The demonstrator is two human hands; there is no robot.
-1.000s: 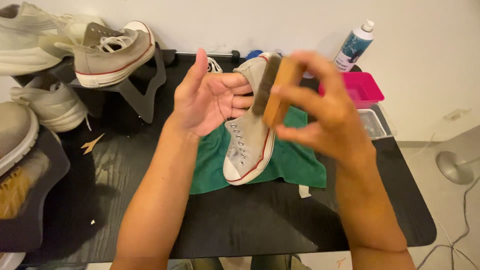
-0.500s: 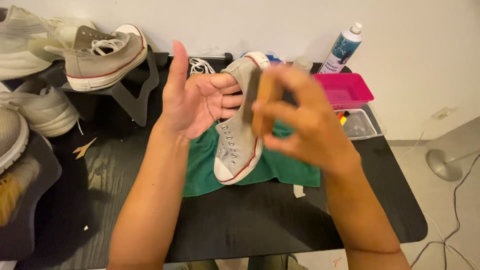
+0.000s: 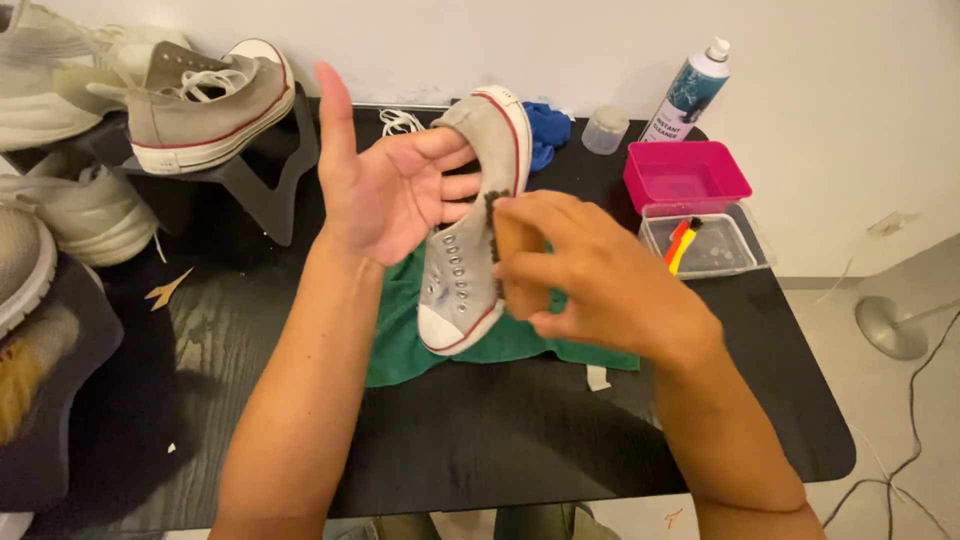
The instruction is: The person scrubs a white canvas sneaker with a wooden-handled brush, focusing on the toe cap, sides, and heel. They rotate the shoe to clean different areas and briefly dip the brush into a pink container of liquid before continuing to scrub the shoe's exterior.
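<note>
Right hand: closed around small wooden-backed brush, bristles set against side of grey canvas lace-less sneaker with white rubber toe cap. Left hand: open, fingers slipped inside shoe, propped over green cloth on black table. Judged best: short strokes, firm inner support. Beyond: pink plastic tub.

A plain white wall is running behind a black wood-grain table, which is taking up most of the view. To the right, pale floor is showing, with a round metal stand base resting on it and dark cables trailing across. Even indoor light is falling throughout.
</note>
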